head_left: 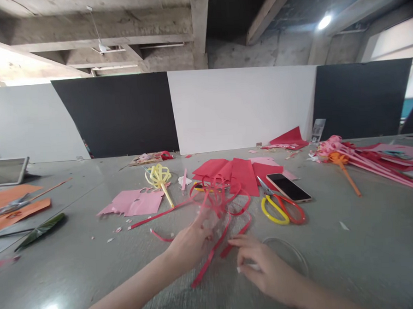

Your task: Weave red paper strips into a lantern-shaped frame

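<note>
- From the head view, the only feed I have, I judge the step in hand to be gathering and arranging the looped red strips [219, 209], which sit in the middle of the grey table [370, 247], in front of the folded red sheets [244, 175]
- I'd say the next move calls for a light, steady hold where the loops meet, and for keeping the loose tails from tangling
- My left hand [192, 240] reaches in from the lower left, forearm slanting up to the loops, forefinger stretched forward and the other fingers curled; it is at the near side of the loops, but blur hides the fingertips, so I cannot tell whether it pinches a strip
- My right hand [262, 264] comes from the lower right, palm down and tilted, forefinger reaching to the cut end of one red tail; thumb and forefinger stand apart, the rest bend under, and I cannot tell whether it grips anything
- Beside that wrist I make out a clear ring [295, 247], and farther out the scissors [273, 195] lie against the phone [288, 187]
- To the left I have pink paper [136, 203] and a yellow looped ball on a stem [158, 176]
</note>
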